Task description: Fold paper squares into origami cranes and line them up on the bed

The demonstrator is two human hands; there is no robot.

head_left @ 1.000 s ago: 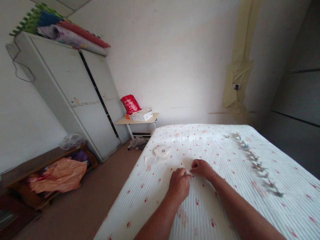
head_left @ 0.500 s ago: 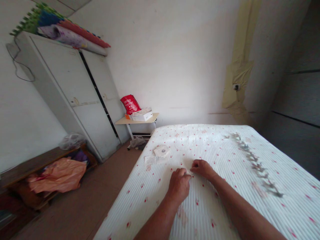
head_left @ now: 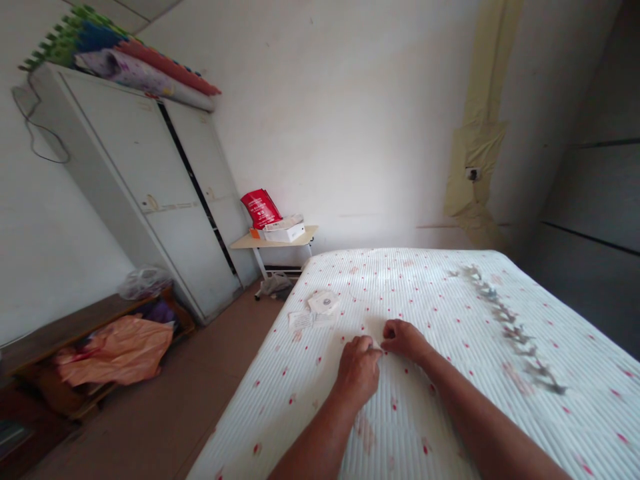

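Observation:
My left hand [head_left: 359,367] rests low over the white quilted mattress [head_left: 400,433], its fingers curled and the thumb and index pinched together. Close by, its fingertips almost meeting the left ones, my right hand [head_left: 404,339] is closed in a pinch too. Whatever lies between the fingertips is too small and pale to make out. Beyond my left hand lie a whitish flat packet [head_left: 323,302] with a dark round mark and a printed paper slip [head_left: 301,321]. A row of small grey-green pieces [head_left: 507,320] stretches along the mattress on the right.
A small table [head_left: 245,242] beyond the mattress holds a red bag [head_left: 261,209] and a white box [head_left: 285,233]. At left stand a grey cabinet [head_left: 135,160] topped with rolled mats [head_left: 150,77], and a low wooden bench [head_left: 65,320] with an orange plastic bag [head_left: 120,350].
My right fingertips have shifted very slightly. My left hand and everything on the mattress stay where they were.

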